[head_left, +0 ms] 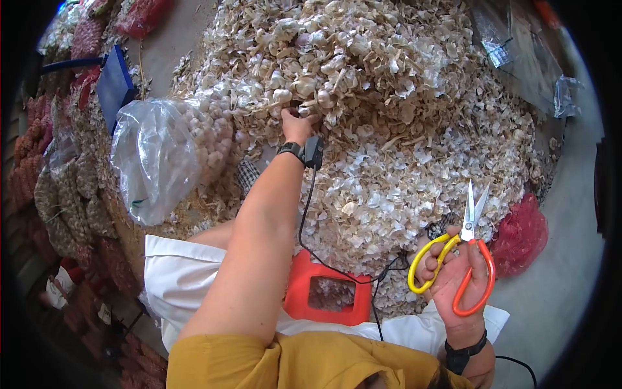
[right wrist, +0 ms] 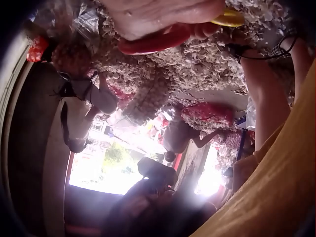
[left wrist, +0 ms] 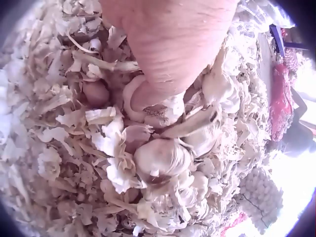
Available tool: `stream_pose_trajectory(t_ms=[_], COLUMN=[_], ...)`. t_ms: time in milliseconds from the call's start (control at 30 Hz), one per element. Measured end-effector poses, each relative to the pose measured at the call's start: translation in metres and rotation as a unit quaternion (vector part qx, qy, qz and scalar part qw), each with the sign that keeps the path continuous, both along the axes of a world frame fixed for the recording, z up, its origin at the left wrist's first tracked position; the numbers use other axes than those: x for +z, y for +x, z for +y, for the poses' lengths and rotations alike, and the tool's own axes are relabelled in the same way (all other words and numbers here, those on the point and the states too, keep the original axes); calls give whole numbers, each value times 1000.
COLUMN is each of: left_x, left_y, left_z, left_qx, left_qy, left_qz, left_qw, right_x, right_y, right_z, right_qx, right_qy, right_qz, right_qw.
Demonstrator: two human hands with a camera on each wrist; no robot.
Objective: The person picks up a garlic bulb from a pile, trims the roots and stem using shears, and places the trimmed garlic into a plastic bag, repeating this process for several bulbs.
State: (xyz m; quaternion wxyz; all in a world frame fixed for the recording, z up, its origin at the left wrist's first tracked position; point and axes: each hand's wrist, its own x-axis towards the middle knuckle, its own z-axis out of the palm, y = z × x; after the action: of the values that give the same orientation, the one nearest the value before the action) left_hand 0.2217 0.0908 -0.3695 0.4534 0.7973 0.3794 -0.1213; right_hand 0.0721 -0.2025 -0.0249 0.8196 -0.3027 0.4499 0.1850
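Observation:
My left hand (head_left: 298, 126) reaches into a large heap of garlic and dry skins (head_left: 402, 162). Its fingers grip a whitish garlic bulb (left wrist: 157, 116), partly covered by the hand in the left wrist view. Right beside that bulb lie another bulb (left wrist: 163, 160) and a cut dry stem (left wrist: 190, 123). At the lower right, my right hand (head_left: 446, 285) holds scissors (head_left: 468, 223) palm up, the fingers through the yellow handle and around the red one. The blades point away from me, slightly apart. In the right wrist view, the red handle (right wrist: 155, 42) shows under the hand.
A clear plastic bag (head_left: 155, 162) of garlic stands left of my forearm. Between my legs is a red plastic stool (head_left: 296, 285). A black cable (head_left: 304, 220) runs from the left wrist. To the right sits a red mesh bag (head_left: 521, 236); a blue panel (head_left: 115, 87) is far left.

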Motion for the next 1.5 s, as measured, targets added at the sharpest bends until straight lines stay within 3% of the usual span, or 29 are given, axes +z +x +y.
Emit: stream_pose_trajectory(t_ms=[100,133,200,233,267,333,433,567,600,633,667,733,767,800,900,1000,1067,1133,1167,1200,1267,1300,1333,1400,1433,1500], left_x=[21,4,1,4,-29,47,106,179,195,209,222,246,264,276,307,323,325,329,334,338,349,350,354,364,360,353], left_y=[0,-5,-5,-14,-28,-49,-79,-107,-112,-117,-121,-133,-139,-144,-170,-195,-205,-213,-216,-218,-220,-219,-222,-225,-228,-226], left_z=[-10,-5,5,6,16,2,-4,-21,-26,-30,-34,-40,-43,-45,-55,-70,-84,-95,-101,-106,-112,-112,-111,-110,-109,-108], left_qx=[7,6,42,59,104,195,181,104,112,120,110,88,62,50,-34,-56,-83,-143,-149,-173,-214,-218,-218,-250,-259,-305], left_qy=[-32,-33,-152,-159,-272,-394,-583,-653,-683,-711,-712,-681,-687,-688,-632,-609,-597,-534,-536,-480,-358,-361,-359,-406,-452,-429], left_qz=[-33,-30,-34,-33,-122,-137,-223,-275,-282,-289,-297,-277,-268,-274,-251,-217,-227,-191,-190,-181,-160,-145,-145,-106,-139,-181], left_qw=[999,999,987,985,949,888,760,698,665,630,627,672,672,670,732,761,765,811,809,841,895,895,896,873,842,831], right_x=[-1,-1,-1,-3,-1,4,5,7,5,-1,-6,-15,-23,-28,-30,-23,-15,-15,-18,-17,-8,-4,0,11,15,16], right_y=[-4,-7,-7,-9,-9,-9,-18,-31,-35,-40,-44,-53,-57,-60,-74,-88,-96,-99,-99,-101,-104,-104,-105,-103,-102,-100], right_z=[0,1,3,-1,2,8,12,23,26,28,29,26,25,25,26,32,35,35,33,27,20,25,22,15,13,7], right_qx=[3,2,0,23,24,40,142,235,284,274,272,330,331,321,217,150,154,176,203,199,217,147,146,112,110,107], right_qy=[6,6,14,37,40,19,-61,-127,-155,-150,-153,-320,-395,-399,-304,-243,-290,-291,-371,-375,-301,-264,-263,-177,-151,-135], right_qz=[4,7,3,-17,-26,-91,-193,-240,-228,-263,-275,-355,-380,-389,-395,-490,-488,-517,-494,-495,-473,-492,-493,-445,-412,-402], right_qw=[1000,1000,1000,999,999,995,969,933,918,913,909,814,768,766,840,824,809,786,759,758,799,816,816,871,892,900])
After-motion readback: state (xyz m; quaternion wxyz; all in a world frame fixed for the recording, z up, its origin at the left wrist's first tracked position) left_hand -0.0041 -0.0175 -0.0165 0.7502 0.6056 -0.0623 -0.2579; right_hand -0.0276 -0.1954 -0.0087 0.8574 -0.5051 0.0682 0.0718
